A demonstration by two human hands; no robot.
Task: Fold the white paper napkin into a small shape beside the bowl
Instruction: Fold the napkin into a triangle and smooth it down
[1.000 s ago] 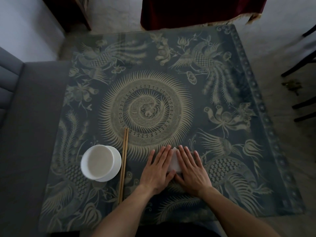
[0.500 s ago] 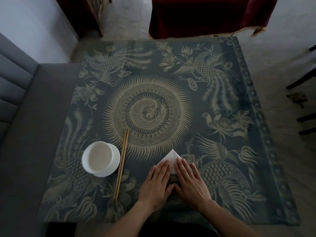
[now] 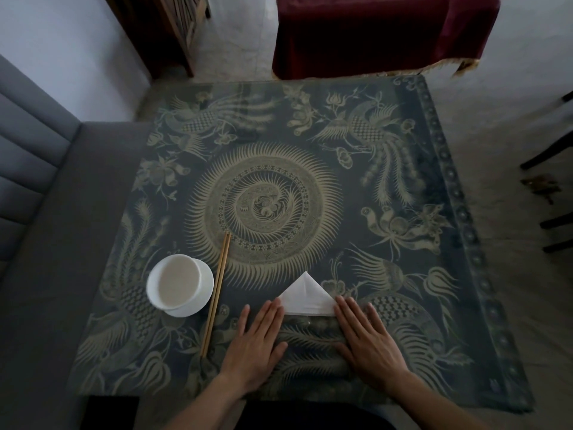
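Napkin (image 3: 305, 297) lies folded into a triangle, creased flat, apex toward twelve o'clock.

From my head view, it sits on the counter (image 3: 403, 305) at three o'clock of the bowl (image 3: 179, 285), chopsticks (image 3: 217, 293) between them. My left hand (image 3: 257, 342) and right hand (image 3: 369, 339) rest flat, fingers straight and close together, gripping nothing, tips touching the base corners. I judge the next fold needs a corner lifted inward. The patterned cloth is dark; a grey sofa (image 3: 34, 197) stands at nine o'clock.
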